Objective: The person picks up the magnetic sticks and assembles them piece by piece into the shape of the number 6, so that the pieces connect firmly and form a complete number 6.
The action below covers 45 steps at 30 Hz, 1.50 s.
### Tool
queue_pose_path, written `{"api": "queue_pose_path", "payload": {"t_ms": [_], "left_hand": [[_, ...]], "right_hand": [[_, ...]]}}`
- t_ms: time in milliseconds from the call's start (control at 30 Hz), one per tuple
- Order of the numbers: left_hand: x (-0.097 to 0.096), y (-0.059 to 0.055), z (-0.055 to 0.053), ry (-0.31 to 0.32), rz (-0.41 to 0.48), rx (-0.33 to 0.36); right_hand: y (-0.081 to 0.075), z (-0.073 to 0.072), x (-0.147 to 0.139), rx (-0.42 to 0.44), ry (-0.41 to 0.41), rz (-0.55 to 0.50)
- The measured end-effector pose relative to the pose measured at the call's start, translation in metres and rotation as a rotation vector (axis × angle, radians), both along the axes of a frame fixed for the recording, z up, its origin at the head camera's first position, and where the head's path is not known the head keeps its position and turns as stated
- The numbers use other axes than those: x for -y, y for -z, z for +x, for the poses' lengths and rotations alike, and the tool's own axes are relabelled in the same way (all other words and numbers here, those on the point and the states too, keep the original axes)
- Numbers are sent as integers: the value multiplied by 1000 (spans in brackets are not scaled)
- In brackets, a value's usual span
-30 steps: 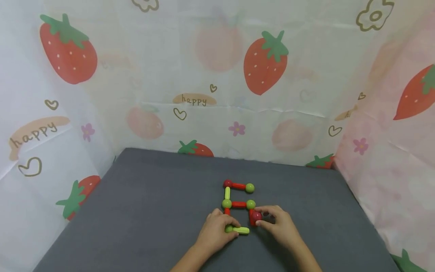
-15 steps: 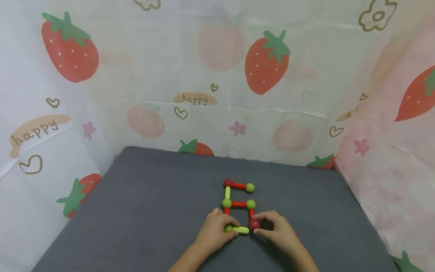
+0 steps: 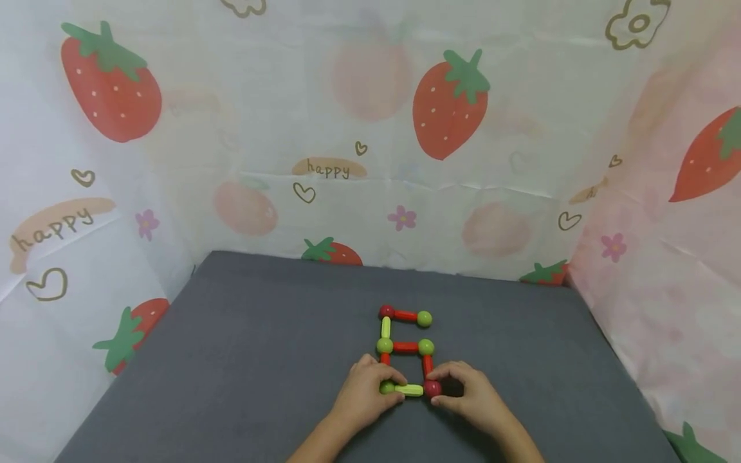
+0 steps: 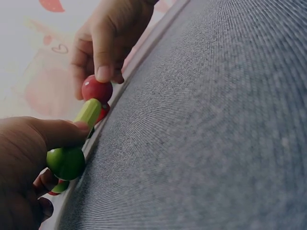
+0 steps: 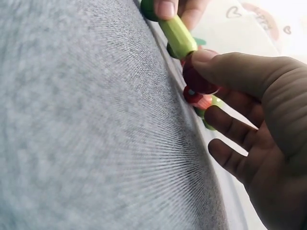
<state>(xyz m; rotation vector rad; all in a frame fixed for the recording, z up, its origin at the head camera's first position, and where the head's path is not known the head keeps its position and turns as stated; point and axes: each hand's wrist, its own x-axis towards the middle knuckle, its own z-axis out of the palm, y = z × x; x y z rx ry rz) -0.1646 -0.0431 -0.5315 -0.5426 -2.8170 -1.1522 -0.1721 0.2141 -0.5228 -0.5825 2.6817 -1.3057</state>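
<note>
On the dark cloth lies a figure of toy construction rods and balls, shaped like a 6. At its near left corner, my left hand (image 3: 367,393) pinches the yellow-green rod (image 3: 412,390) beside the green ball (image 4: 66,163). My right hand (image 3: 473,393) holds the dark red ball (image 3: 432,389) between thumb and fingers at the near right corner. That ball touches the rod's free end, as the left wrist view also shows. A red rod (image 3: 428,366) runs from the dark red ball up to another green ball (image 3: 426,347). My left fingers partly cover the left red rod (image 3: 385,359).
Farther off, the figure's upper part has a dark red ball (image 3: 386,311), a red rod (image 3: 405,316) and a green ball (image 3: 424,319). A grey cloth (image 3: 260,334) covers the table. Strawberry-printed sheets (image 3: 347,212) stand behind and at both sides.
My right hand has moved the dark red ball toward me, to the end of the yellow-green rod. The right red rod has straightened into line with it. My left hand stays nearly still.
</note>
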Motion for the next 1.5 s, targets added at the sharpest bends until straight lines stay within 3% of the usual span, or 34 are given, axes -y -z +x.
{"api": "queue_pose_path", "payload": {"t_ms": [433, 900, 1167, 1500], "left_hand": [[1, -2, 0, 11, 4, 25], [1, 1, 0, 8, 14, 10], [0, -1, -1, 4, 12, 13], [-2, -1, -1, 5, -3, 3]], "right_hand": [[3, -2, -1, -73, -134, 3], [5, -2, -1, -92, -134, 44], [-11, -7, 4, -83, -156, 8], [-38, -21, 3, -42, -209, 75]]}}
